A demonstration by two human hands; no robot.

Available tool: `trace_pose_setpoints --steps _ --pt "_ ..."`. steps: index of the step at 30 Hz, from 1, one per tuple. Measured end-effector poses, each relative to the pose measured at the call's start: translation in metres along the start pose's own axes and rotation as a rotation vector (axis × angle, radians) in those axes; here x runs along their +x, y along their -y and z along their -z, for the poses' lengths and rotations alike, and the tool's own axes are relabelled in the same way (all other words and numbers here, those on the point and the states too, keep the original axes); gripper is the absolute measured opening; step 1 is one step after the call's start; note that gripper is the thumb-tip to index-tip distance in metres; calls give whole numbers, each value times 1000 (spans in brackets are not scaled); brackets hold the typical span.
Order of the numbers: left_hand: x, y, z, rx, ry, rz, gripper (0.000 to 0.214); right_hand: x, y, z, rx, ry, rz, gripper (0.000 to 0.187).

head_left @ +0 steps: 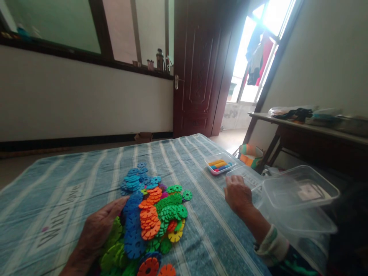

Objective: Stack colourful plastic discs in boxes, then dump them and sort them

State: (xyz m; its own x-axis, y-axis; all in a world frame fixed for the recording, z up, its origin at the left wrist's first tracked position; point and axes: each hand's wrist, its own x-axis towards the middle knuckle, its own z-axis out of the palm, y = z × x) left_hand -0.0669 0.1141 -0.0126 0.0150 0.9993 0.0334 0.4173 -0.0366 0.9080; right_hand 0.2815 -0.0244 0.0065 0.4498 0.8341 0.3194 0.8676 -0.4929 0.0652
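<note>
The pile of plastic discs [152,218] lies on the near left part of the striped blanket [207,237]. The discs are flat and notched, and are roughly grouped by colour:
- blue at the far end and down the middle
- orange in the centre and at the near edge
- green on the right and near left
- one yellow disc at the near right

The left hand [97,234] rests flat on the left flank of the pile. Its fingers are extended and loosely spread against the green and blue discs, with nothing clasped in them.

The right hand [237,193] is well apart from the pile, at the right edge of the blanket. Its back faces the camera and its fingers curl down at a flat clear lid [244,174]. Whether the fingers grip the lid cannot be determined.

Just right of this hand, a clear box [300,188] sits on top of a second clear box [307,226].

Beyond the lid lies a small tray [220,165] holding coloured sticks.

Behind the blanket are a dark wooden door [198,69], a bright window [258,50] and a side table [310,128] carrying assorted items.
</note>
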Motion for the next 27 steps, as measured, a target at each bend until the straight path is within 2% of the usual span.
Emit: trace_pose_setpoints --steps 3,9,13,16,20,27 --pt "-2 -2 1 -2 -8 15 40 15 15 -2 90 7 87 21" --pt "-6 1 0 -29 35 -36 46 70 28 -30 98 109 64 30" --pt "-8 3 -2 -71 37 -43 46 86 29 -45 101 148 93 30" --pt "-7 5 -3 -99 38 -58 44 83 28 -45 109 146 126 26" --pt "-5 11 -4 -109 23 -77 43 61 25 -33 139 110 241 21" --pt "-7 18 -8 -143 31 -125 49 15 32 12 186 -90 759 24"
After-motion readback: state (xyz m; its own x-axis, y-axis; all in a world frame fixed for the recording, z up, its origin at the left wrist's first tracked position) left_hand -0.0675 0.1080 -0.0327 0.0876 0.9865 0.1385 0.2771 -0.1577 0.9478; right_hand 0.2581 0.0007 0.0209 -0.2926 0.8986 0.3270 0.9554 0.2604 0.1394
